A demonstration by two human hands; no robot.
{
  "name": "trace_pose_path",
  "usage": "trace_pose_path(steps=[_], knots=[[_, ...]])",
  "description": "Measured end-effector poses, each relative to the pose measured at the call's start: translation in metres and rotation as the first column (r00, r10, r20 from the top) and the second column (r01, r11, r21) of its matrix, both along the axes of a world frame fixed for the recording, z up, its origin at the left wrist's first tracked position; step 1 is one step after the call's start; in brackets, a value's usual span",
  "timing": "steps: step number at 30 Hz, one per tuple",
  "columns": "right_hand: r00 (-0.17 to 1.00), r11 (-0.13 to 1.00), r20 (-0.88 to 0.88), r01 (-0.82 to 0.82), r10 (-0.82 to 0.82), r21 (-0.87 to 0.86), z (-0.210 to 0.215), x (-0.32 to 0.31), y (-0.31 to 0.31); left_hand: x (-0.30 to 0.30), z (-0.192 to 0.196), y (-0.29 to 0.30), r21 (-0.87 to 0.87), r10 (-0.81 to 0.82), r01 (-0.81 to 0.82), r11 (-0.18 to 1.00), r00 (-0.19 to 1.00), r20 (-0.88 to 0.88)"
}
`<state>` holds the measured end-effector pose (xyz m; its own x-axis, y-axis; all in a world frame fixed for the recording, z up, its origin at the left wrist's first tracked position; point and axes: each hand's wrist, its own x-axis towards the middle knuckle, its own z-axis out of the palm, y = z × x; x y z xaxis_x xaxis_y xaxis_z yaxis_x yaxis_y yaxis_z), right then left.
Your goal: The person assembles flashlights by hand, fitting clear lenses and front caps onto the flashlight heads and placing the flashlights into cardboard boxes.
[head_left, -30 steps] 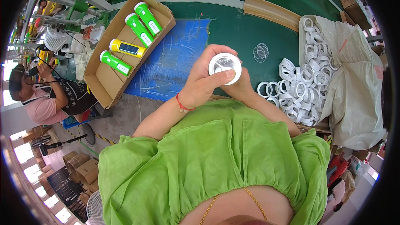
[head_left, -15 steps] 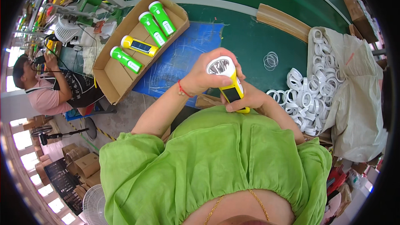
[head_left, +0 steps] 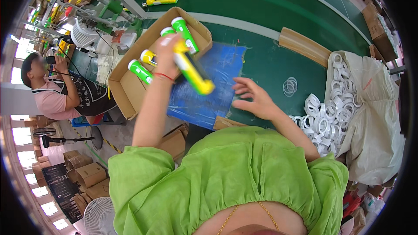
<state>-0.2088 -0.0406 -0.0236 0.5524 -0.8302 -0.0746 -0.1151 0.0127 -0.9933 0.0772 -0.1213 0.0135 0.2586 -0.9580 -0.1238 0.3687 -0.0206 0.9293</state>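
Note:
My left hand (head_left: 167, 56) grips a yellow flashlight (head_left: 192, 73) by its head end, the two smeared by motion. The flashlight tilts across the right side of an open cardboard box (head_left: 127, 98), its tail over a blue sheet (head_left: 204, 100). Inside the box lie a green flashlight (head_left: 185, 34) at the far end, another green flashlight (head_left: 140, 72) nearer, and a yellow flashlight (head_left: 148, 57) between them, partly covered by my hand. A further green one shows only its rim. Beside the sheet, my right hand (head_left: 257, 100) is open above the green tabletop, fingers apart and holding nothing.
White rings (head_left: 324, 122) lie heaped at the right by a pale sack (head_left: 370, 113). Several thin clear rings (head_left: 290, 86) rest on the table. A yellow flashlight (head_left: 162, 0) lies on the far green belt. A co-worker (head_left: 56, 87) sits at the left.
The yellow flashlight was held in both hands before my body. My right hand has let go and opened; my left hand has carried the flashlight left and away, over the box.

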Motion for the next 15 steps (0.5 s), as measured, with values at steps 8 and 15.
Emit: trace_pose_path(steps=[8,15], knots=[[0.949,0.999,-0.314,-0.001,-0.015,-0.051,-0.032,-0.016,-0.014,0.173,-0.067,-0.083,-0.048,0.474,-0.635,0.771,0.522,0.709],[0.776,0.686,-0.549,-0.218,-0.310,-0.695,-0.059,0.000,-0.021,0.105,-0.042,-0.206,-0.068,0.283,-0.346,0.936,0.623,0.729]])
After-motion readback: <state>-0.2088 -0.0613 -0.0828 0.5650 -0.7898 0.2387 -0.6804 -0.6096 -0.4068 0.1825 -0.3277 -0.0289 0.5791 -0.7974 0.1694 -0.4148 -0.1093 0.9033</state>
